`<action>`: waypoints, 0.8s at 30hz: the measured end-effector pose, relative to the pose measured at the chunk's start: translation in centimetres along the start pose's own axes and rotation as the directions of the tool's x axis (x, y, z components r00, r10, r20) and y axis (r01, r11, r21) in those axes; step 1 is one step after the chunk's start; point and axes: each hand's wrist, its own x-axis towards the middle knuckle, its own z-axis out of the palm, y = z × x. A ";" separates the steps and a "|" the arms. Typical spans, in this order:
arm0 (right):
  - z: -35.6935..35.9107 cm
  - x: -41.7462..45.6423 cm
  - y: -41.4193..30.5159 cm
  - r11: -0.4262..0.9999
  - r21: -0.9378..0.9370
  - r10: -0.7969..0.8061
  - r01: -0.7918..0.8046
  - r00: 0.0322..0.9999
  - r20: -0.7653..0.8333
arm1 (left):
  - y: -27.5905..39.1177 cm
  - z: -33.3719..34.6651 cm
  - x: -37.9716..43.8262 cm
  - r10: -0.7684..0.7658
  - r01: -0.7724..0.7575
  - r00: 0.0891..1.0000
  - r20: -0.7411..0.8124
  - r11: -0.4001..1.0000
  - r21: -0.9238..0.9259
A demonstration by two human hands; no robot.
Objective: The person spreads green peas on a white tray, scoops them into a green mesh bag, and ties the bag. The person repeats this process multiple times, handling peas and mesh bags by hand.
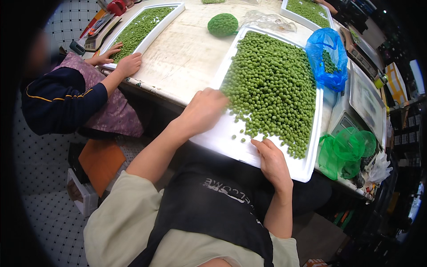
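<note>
Before me a white foam tray (218, 147) rests on the table and reaches over its near edge. A thick layer of shelled green peas (273, 83) covers most of it, with a bare strip at the near side. My left hand (206, 110), blurred, is over the tray's left side, its fingertips at the edge of the peas. My right hand (272, 160) is low over the bare strip, fingers partly curled, beside a few loose peas (243, 140). Whether either hand holds a pea is hidden. A blue plastic bag (328, 60) with some peas inside leans on the tray's right rim.
At left, another person's hands (128, 65) are at a second pea tray (163, 25). A green mesh bag of peas (223, 25) and clear plastic (267, 20) lie beyond my tray. Right: a scale (347, 116) and green mesh bags (348, 143). A third tray (300, 19) stands farther back.
</note>
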 end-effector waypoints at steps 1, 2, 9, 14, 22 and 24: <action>0.0 0.0 0.1 1.000 -0.003 0.000 0.000 1.000 0.001 | -0.1 0.1 0.3 -0.079 0.078 0.996 0.040 0.997 0.029; 0.0 0.0 0.1 1.000 -0.007 0.005 -0.005 1.000 0.004 | -0.1 0.4 0.8 -0.089 0.088 0.995 0.037 0.996 0.035; 0.1 -0.1 0.2 1.000 0.018 0.014 -0.014 1.000 -0.023 | 1.0 2.9 5.8 -0.183 0.179 0.977 0.109 0.983 0.048; -0.1 0.0 0.2 0.999 0.042 0.026 -0.025 0.999 -0.021 | 1.8 3.8 9.2 -0.125 0.135 0.987 0.103 0.987 -0.092; -0.5 0.1 0.2 0.995 0.095 0.014 -0.011 1.000 -0.023 | 3.5 1.3 12.0 -0.037 0.093 0.993 0.115 0.841 -0.533; -0.5 0.1 0.2 0.995 0.096 0.019 -0.017 1.000 -0.022 | 3.1 0.6 12.0 -0.003 -0.008 1.000 -0.022 0.867 -0.499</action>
